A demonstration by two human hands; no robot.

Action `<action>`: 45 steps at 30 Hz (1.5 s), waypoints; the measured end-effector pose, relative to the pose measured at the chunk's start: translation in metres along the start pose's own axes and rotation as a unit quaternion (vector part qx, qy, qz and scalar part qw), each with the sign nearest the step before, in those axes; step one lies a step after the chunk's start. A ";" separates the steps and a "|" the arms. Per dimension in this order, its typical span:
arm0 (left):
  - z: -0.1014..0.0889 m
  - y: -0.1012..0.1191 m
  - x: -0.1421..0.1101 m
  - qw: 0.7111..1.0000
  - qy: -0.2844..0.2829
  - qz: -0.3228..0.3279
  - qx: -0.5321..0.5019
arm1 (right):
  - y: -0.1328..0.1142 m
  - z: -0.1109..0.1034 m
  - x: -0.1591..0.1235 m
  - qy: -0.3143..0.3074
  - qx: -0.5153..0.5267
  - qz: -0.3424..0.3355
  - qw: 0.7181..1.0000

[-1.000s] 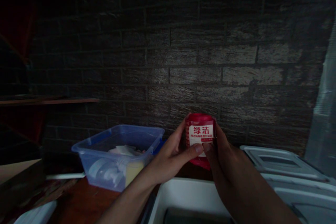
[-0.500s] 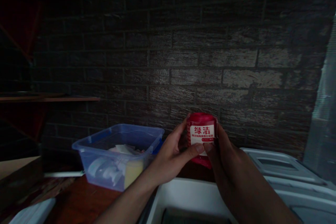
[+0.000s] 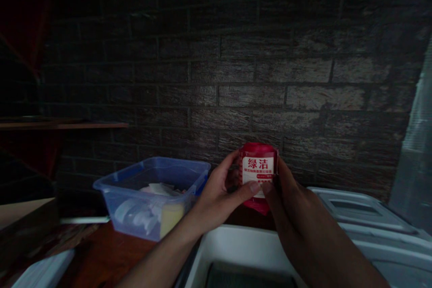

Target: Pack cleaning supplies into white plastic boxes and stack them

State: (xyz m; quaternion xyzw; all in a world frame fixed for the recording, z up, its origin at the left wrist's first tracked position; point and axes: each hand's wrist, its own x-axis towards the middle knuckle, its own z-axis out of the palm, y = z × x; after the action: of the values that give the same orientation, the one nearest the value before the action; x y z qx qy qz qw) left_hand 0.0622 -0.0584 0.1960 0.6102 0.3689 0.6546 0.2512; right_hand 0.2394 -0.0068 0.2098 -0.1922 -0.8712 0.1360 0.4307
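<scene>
Both hands hold up a red roll of garbage bags (image 3: 258, 162) with a white label printed in red, facing me. My left hand (image 3: 221, 195) grips its left side, thumb across the lower edge of the label. On the right side, my right hand (image 3: 293, 202) is closed round it, thumb beside the other thumb on the label. The fingertips behind the roll are partly hidden. Below the hands stands a white open bin (image 3: 236, 240) with something dark inside.
Left of the hands is a translucent blue plastic box (image 3: 135, 193) holding white items and a yellow block (image 3: 171, 218). Grey plastic lids (image 3: 364, 209) lie at the right. A dark brick wall (image 3: 236, 76) rises behind; a shelf (image 3: 67, 126) juts out at left.
The hands and the roll have shifted very slightly left and up in the view. The grip on the roll is the same.
</scene>
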 end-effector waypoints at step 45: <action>-0.005 0.003 -0.001 0.999 0.002 0.017 -0.037 | 0.008 0.000 0.000 0.046 0.012 -0.046 0.998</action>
State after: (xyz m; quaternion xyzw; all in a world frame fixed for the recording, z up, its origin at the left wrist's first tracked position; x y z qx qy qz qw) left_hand 0.0578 -0.0618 0.1982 0.6048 0.3346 0.6735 0.2620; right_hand 0.2409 0.0002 0.2063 -0.1533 -0.8570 0.1174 0.4779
